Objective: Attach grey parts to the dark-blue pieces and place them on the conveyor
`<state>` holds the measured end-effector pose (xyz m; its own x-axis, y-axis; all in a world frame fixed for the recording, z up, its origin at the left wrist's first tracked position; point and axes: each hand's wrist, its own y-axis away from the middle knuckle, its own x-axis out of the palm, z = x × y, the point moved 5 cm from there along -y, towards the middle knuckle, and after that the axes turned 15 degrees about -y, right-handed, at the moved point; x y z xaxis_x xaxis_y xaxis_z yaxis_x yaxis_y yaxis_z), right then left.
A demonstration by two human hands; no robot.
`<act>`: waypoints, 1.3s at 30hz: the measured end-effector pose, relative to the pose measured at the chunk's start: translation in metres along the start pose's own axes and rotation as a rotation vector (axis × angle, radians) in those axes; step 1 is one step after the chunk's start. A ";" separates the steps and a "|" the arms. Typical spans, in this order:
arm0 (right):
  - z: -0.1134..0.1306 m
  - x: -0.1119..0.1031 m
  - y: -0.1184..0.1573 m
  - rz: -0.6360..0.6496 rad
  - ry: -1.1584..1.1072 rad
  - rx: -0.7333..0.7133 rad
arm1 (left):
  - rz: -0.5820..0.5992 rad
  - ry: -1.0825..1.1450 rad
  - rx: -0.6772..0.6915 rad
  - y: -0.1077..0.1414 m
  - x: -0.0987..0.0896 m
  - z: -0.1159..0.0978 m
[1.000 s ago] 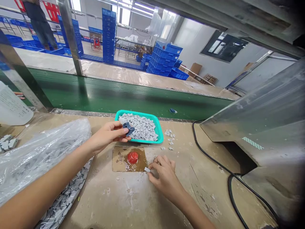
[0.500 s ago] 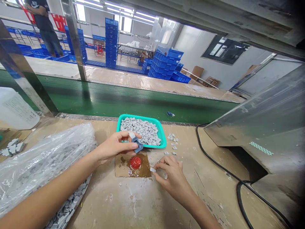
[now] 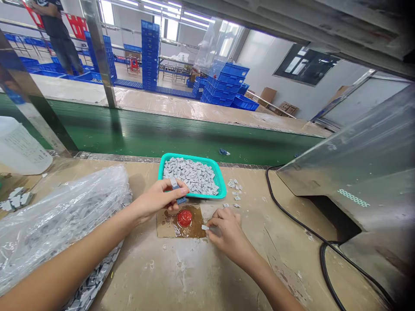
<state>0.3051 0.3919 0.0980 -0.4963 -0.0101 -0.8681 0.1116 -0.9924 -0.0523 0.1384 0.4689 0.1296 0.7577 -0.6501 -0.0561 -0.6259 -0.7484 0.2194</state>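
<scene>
Along the bottom of the frame runs a stained worktop (image 3: 175, 280), with a plastic bag (image 3: 106, 183) of grey pieces slumped at lower left. Right of centre, the person's right hand (image 3: 228, 228) pinches a small grey tab (image 3: 205, 227) between thumb and fingertips, its free end pointing left over the edge of a wet card (image 3: 164, 229); whether tab and card touch cannot be told. A glossy red lump (image 3: 184, 218) sits on the card. Just above, the left hand (image 3: 162, 198) has its thumb and fingers clamped on a dark blue part (image 3: 182, 200), a pale grey end (image 3: 174, 183) standing up from it. Good work here likely calls for a light grip at the tab's very end, a steady blue part turned so its face is in sight, and fingertips kept off the wet patch, where a slick tab could slip or smear. Beyond the left hand is a turquoise basket (image 3: 221, 185) heaped with grey pieces, a few loose ones (image 3: 237, 198) to its right. Farther back, a green belt (image 3: 155, 138) crosses mid-frame, and a person (image 3: 60, 34) stands at upper left.
</scene>
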 end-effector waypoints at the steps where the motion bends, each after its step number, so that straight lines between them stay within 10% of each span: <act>1: 0.000 -0.002 -0.001 -0.015 -0.009 0.003 | -0.028 -0.056 0.011 0.000 -0.002 0.000; 17: 0.012 -0.023 -0.002 0.001 -0.040 -0.097 | 0.040 -0.163 0.052 0.002 0.006 -0.004; 28: 0.042 -0.054 -0.025 -0.125 -0.960 -0.110 | -0.078 -0.535 0.306 0.007 0.010 -0.016; 39: 0.051 -0.044 -0.029 -0.157 -0.907 -0.132 | -0.180 -0.763 0.370 0.013 0.010 -0.022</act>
<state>0.2796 0.4147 0.1631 -0.9911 -0.0246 -0.1309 0.0559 -0.9689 -0.2409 0.1418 0.4558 0.1529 0.6034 -0.3289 -0.7265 -0.6286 -0.7567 -0.1795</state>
